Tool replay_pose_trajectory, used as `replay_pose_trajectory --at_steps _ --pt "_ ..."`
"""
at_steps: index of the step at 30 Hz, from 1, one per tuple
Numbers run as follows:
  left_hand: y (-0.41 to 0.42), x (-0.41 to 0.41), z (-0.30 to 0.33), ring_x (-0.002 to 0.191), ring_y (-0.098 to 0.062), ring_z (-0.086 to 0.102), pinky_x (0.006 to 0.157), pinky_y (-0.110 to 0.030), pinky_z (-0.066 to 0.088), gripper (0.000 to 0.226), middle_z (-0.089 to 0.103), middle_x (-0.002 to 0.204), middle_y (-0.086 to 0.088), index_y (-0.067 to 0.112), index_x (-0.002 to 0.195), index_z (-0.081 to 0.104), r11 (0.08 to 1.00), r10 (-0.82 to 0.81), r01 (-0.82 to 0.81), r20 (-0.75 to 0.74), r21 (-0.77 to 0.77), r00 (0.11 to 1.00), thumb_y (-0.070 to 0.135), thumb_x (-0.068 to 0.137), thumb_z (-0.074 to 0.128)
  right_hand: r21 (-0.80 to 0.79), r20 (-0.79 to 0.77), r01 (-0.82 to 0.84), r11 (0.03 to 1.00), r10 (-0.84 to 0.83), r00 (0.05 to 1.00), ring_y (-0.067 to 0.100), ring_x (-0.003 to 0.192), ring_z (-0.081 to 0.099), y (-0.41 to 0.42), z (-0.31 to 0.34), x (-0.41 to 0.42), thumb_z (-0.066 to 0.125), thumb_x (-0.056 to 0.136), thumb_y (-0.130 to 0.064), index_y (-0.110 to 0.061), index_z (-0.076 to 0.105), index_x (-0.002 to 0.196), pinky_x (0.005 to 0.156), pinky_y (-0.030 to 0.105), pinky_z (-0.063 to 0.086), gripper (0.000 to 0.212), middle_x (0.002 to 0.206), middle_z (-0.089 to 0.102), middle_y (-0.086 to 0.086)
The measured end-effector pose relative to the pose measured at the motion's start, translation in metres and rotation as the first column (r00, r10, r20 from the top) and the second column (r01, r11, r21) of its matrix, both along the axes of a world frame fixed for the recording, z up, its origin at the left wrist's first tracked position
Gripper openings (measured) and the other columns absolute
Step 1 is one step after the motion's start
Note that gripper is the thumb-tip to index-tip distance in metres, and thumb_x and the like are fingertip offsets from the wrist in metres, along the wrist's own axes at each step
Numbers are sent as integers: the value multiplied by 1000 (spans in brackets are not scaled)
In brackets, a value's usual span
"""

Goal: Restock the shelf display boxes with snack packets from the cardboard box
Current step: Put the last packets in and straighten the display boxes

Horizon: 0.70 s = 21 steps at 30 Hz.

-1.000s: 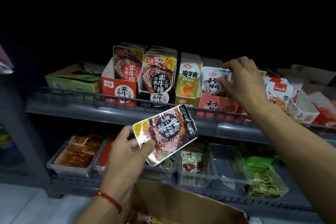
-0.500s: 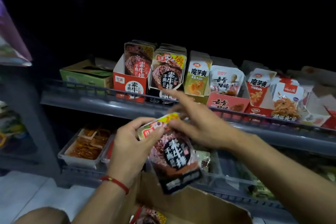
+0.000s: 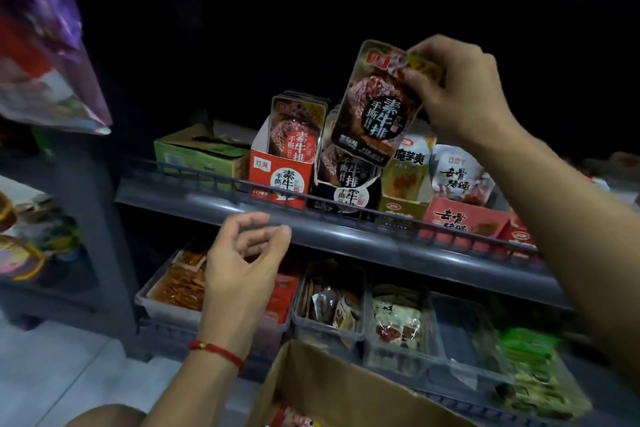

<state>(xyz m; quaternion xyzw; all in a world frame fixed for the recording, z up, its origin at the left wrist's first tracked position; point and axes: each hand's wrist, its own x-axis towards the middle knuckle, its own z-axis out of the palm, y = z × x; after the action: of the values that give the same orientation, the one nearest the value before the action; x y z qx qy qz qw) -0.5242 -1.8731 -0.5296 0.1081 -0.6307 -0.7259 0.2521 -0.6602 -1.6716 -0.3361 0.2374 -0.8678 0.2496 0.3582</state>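
Packet pinched at its top corner by right hand seems light and floppy (slippery film, probably), left hand loosely curled, empty.

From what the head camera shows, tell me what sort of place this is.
Most likely a small shop's snack aisle. A grey shelf with a rail carries printed display boxes of packets, clear bins of snacks sit below, and the right hand holds a snack packet above them.
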Motion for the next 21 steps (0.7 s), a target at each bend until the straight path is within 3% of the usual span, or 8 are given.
replay_pose_trajectory --at_steps 2,4,7,11,14,17,19,21 --pt "-1 0 0 97 -15 70 92 -48 59 23 74 98 0 22 108 65 1000 -6 6 19 8 1000 21 88 77 75 4 18 997 -18 1000 4 98 53 -6 -8 -14 61 101 -19 -15 67 121 73 0 36 21 105 62 -7" --pt "-2 -1 -1 98 -17 70 93 -50 59 22 74 98 0 23 107 65 1000 -9 9 41 12 999 21 88 77 148 26 28 989 -32 999 12 99 58 -12 -22 -27 61 101 -22 -19 65 121 78 22 45 21 111 67 -1" --pt "-4 -1 -2 99 -19 71 92 -53 59 22 74 97 2 26 105 65 1000 -8 7 65 11 998 22 88 78 246 69 45 968 -64 996 27 106 65 -22 -45 -37 60 100 -27 -25 62 121 82 42 56 21 117 70 7" --pt "-5 -2 -2 98 -18 71 91 -49 59 22 75 96 3 27 105 65 1000 -4 3 89 9 996 21 88 78 342 37 110 933 -131 991 31 113 61 -32 -67 -43 62 100 -28 -19 63 127 78 32 42 28 123 67 9" --pt "-6 -2 -4 94 -18 72 86 -41 60 22 76 97 2 26 107 65 999 -33 36 138 -16 990 17 90 76 374 -95 181 910 -157 983 29 119 53 -31 -74 -44 62 100 -26 -14 60 134 85 39 46 37 128 62 8" --pt "-8 -4 -7 92 -22 72 82 -42 60 18 75 94 1 25 103 66 986 -94 124 246 -113 965 12 91 72 393 -219 224 892 -146 965 31 116 53 -31 -77 -39 65 96 -16 -10 60 133 87 45 50 37 127 60 12" --pt "-10 -6 -11 87 -19 72 80 -43 61 18 75 88 4 31 98 66 927 -156 261 353 -271 922 17 90 72 391 -325 187 901 -55 944 33 106 56 -32 -80 -23 64 91 -5 -6 64 124 81 44 51 33 118 63 14" --pt "-9 -3 -21 85 -12 70 79 -40 61 17 72 88 9 36 100 63 766 -191 434 478 -474 858 25 89 71 402 -323 60 914 80 943 32 97 59 -31 -91 3 60 90 -3 -6 65 117 77 40 49 28 110 65 14"
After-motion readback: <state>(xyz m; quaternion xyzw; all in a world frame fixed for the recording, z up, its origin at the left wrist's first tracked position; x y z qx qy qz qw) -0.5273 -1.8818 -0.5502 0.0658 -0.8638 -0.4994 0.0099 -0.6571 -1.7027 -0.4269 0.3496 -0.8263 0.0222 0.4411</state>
